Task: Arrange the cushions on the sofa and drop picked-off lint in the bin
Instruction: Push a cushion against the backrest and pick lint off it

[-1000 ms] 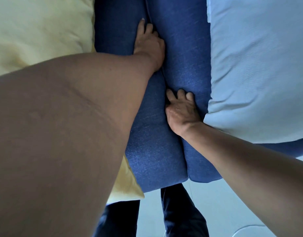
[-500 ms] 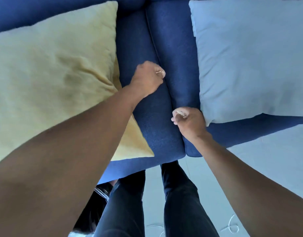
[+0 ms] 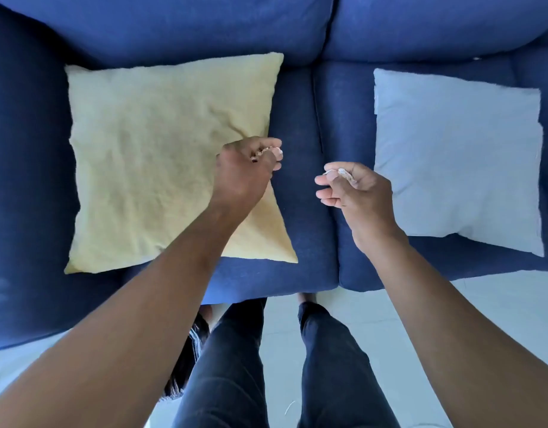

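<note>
our left hand (image 3: 246, 171) and right hand (image 3: 353, 188) each pinch lint (image 3: 340, 173) above the sofa (image 3: 300, 211) seam; it's featherlight and wispy, so we pinch at the fingertips.

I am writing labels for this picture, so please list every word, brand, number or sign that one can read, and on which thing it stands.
None: no readable text anywhere.
Yellow cushion: plain, no label showing.
White cushion: plain, no label showing.
Sofa: plain blue cloth, no tag showing.
</note>
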A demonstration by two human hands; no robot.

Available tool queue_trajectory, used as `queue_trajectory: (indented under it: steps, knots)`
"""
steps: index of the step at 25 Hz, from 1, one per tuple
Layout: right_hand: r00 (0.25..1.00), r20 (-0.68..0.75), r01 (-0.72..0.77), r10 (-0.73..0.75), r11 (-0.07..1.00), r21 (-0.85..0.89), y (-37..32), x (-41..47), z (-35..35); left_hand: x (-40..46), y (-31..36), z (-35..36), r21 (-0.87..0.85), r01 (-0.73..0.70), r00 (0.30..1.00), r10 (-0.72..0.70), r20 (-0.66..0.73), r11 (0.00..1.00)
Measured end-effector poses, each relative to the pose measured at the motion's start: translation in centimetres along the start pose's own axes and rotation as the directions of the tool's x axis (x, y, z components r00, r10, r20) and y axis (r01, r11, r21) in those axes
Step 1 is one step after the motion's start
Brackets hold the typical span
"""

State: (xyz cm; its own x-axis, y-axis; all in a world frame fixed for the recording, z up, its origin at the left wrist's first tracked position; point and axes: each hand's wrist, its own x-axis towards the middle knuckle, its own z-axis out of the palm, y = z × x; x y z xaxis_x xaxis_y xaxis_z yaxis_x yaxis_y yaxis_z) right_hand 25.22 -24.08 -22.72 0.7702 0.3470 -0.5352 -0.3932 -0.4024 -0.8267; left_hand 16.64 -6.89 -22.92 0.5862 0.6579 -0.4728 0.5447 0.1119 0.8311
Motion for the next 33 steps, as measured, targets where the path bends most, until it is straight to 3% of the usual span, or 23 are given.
queue_trajectory:
  steps: [7, 10, 16, 21, 23, 25, 28, 33]
  knots:
    - [0.958, 0.267, 0.145, -0.101, 0.978, -0.15, -4.4, -5.7, 2.6, -11.1, -0.8, -5.5, -0.206, 0.047, 0.953, -0.105, -0.283, 0.977]
    - [0.914, 0.38, 0.235, -0.143, 0.949, -0.209, -5.3, -9.1, 5.1, -16.0, -1.9, -7.9, -0.271, 0.078, 0.89, -0.189, -0.414, 0.959]
    - [0.795, 0.599, 0.354, -0.089, 0.872, -0.34, -3.0, -15.7, 12.7, -26.0, -9.0, -13.5, -0.322, 0.189, 0.699, -0.357, -0.619, 0.928]
    - [0.687, 0.727, 0.459, 0.015, 0.767, -0.449, 4.3, -22.9, 19.6, -35.0, -19.5, -17.1, -0.362, 0.38, 0.416, -0.507, -0.755, 0.851]
    - [0.636, 0.77, 0.51, 0.056, 0.718, -0.473, 7.8, -25.6, 21.6, -37.8, -23.6, -18.0, -0.425, 0.411, 0.34, -0.568, -0.749, 0.807]
    - [0.605, 0.793, 0.554, 0.068, 0.679, -0.481, 10.2, -27.6, 23.0, -39.2, -27.1, -18.5, -0.462, 0.427, 0.315, -0.607, -0.73, 0.777]
    - [0.539, 0.84, 0.65, 0.059, 0.605, -0.46, 13.5, -30.6, 25.4, -40.4, -31.7, -18.9, -0.47, 0.507, 0.346, -0.67, -0.657, 0.723]
    - [0.526, 0.835, 0.702, 0.164, 0.472, -0.534, 17.3, -33.2, 29.6, -42.7, -34.7, -19.5, -0.407, 0.571, 0.35, -0.659, -0.665, 0.713]
